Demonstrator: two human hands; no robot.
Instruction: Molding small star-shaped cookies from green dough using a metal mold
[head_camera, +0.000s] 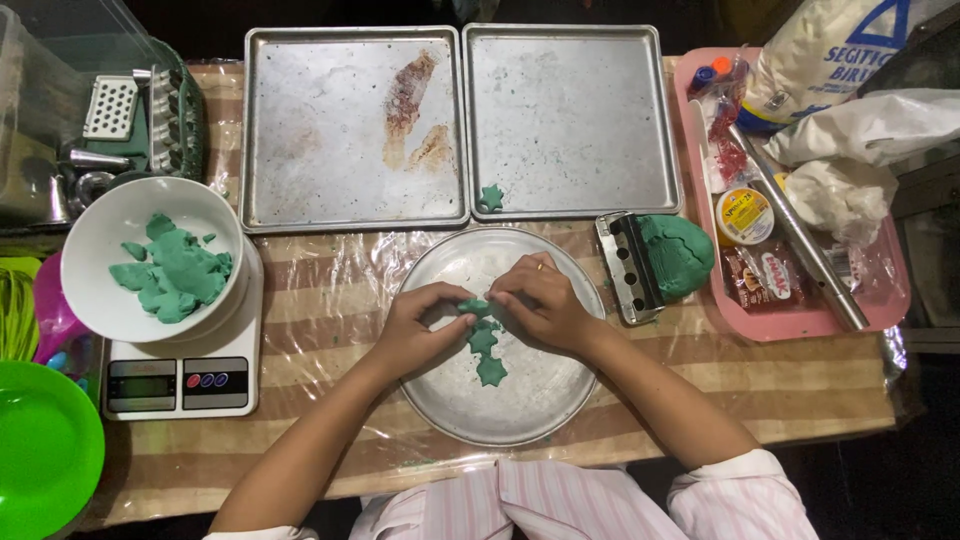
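From the head camera, the left hand (418, 330) and right hand (540, 303) meet over a round metal plate (530, 400). Both pinch a bit of green dough (472, 307) with their fingertips. More green dough stars (489, 357) lie on the plate just below.

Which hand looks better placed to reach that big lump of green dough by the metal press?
Probably the right hand: the dough lump and the metal press lie just off its side of the round tray, while the left hand would have to cross over.
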